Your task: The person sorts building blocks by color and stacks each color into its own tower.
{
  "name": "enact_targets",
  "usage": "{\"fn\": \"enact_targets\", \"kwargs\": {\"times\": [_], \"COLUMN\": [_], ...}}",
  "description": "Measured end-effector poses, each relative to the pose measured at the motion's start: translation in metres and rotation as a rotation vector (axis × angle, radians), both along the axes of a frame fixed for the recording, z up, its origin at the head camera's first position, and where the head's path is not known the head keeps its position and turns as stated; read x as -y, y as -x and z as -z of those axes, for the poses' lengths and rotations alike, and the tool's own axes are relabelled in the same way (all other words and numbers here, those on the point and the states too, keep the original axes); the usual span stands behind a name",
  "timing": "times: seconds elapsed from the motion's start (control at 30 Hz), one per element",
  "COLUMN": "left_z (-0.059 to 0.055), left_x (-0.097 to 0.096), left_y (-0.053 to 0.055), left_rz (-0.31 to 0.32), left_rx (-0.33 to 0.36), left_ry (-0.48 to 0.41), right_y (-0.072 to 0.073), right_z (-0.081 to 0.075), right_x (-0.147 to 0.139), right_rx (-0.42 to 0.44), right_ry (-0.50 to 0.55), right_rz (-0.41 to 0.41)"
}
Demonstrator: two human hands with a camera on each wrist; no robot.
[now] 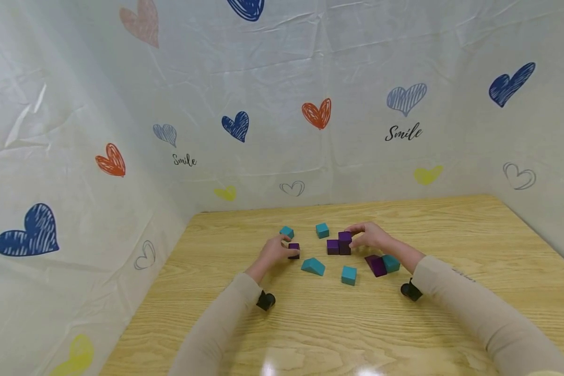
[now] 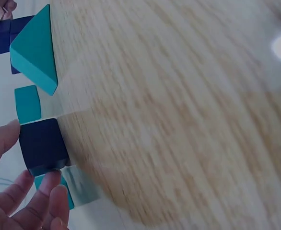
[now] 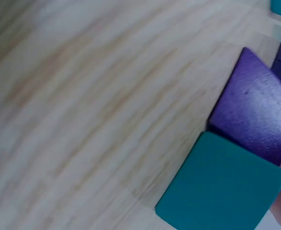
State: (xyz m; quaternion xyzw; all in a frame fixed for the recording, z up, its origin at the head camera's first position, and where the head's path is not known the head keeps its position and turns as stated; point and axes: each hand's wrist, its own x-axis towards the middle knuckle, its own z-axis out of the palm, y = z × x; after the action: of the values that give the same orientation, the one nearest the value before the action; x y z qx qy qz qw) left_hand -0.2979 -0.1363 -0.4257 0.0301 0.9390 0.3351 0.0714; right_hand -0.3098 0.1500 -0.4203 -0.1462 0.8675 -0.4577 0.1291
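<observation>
The dark purple cube (painted wood, I'd guess) (image 2: 43,143) is pinched in the left hand's (image 1: 273,251) grip, nearer the left edge of the wooden bench (image 1: 310,334) than the right. Slack fingers could knock the small teal cube (image 1: 286,231) just beyond it. The right hand (image 1: 368,236) grips a tall purple block (image 1: 344,243), maybe two stacked, can't tell; bump it sideways and the purple cube alongside (image 1: 332,247) probably slides. Lower that wrist carelessly and the purple wedge (image 1: 375,265) and teal block (image 1: 391,263) could scatter.

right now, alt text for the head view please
A person's left hand grips a purple cube while the right hand grips a purple block. Teal blocks lie around them on a wood-grain table; heart-printed sheeting hangs behind.
</observation>
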Motion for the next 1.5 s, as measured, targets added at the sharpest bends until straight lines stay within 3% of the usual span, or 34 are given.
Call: {"fn": "enact_targets", "kwargs": {"times": [0.53,1.07,1.5], "left_z": [0.0047,0.0021,0.0021], "left_x": [-0.0038,0.0033,0.004], "left_y": [-0.0038,-0.0071,-0.0046], "left_rz": [-0.009,0.014,-0.013], "left_rx": [0.029,-0.019,-0.015], "left_ry": [-0.003,-0.016,-0.049], "right_y": [-0.0002,0.0011,-0.0001], "right_z": [0.0044,0.0055,0.0069], "right_x": [0.0007,-0.0036,-0.0037], "right_rx": [0.063,0.082,0.088], "right_ry": [0.08,0.11,0.123], "right_rz": [0.01,0.035,0.05]}}
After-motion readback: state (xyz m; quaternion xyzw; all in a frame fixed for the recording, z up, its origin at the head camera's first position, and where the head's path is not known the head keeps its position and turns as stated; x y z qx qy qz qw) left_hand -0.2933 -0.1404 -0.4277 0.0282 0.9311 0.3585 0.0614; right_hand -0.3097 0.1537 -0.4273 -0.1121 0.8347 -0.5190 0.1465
